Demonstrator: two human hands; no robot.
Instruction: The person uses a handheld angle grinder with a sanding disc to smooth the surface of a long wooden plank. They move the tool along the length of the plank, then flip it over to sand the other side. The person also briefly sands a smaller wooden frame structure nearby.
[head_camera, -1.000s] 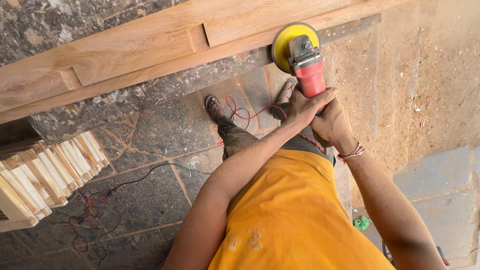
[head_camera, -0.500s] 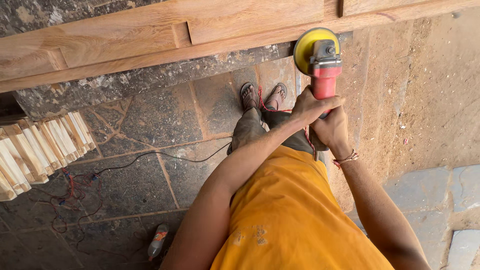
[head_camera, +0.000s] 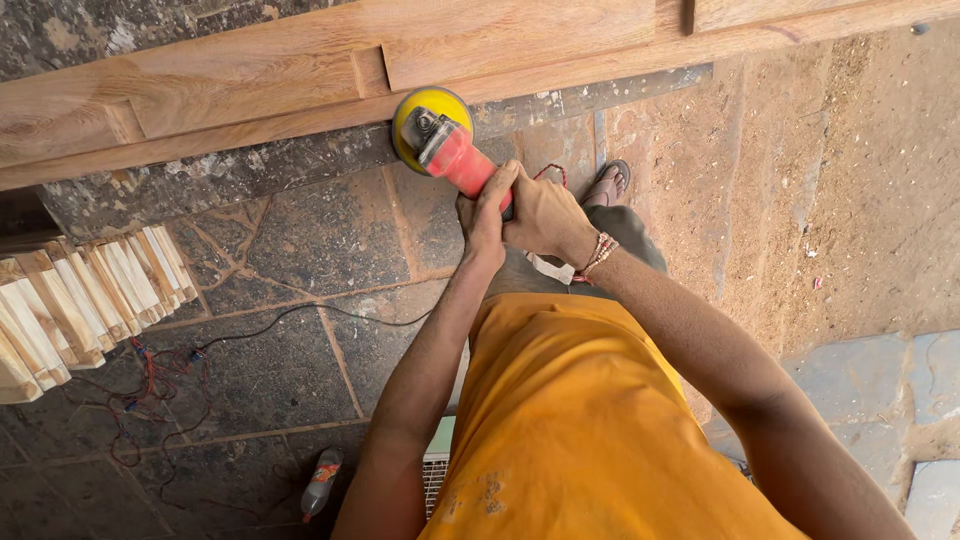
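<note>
A red angle grinder (head_camera: 455, 155) with a round yellow sanding disc (head_camera: 420, 115) is pressed against the lower edge of a long panelled wooden piece (head_camera: 300, 80) that spans the top of the view. Both hands grip the grinder's red body. My left hand (head_camera: 485, 215) wraps it from below and my right hand (head_camera: 545, 215), with a beaded band at the wrist, clasps it from the right. I wear an orange shirt (head_camera: 580, 420). One sandalled foot (head_camera: 608, 185) shows past the hands.
Dark stone floor slabs (head_camera: 300, 240) lie under the wood, with sawdust spread over the ground (head_camera: 800, 200) at the right. A stack of pale wooden slats (head_camera: 70, 300) sits at the left, with thin cables (head_camera: 150, 380) trailing beside it. A small bottle (head_camera: 322, 485) lies on the floor.
The grinder and both hands have travelled leftward along the wooden piece's lower edge. Only one foot now shows past the hands.
</note>
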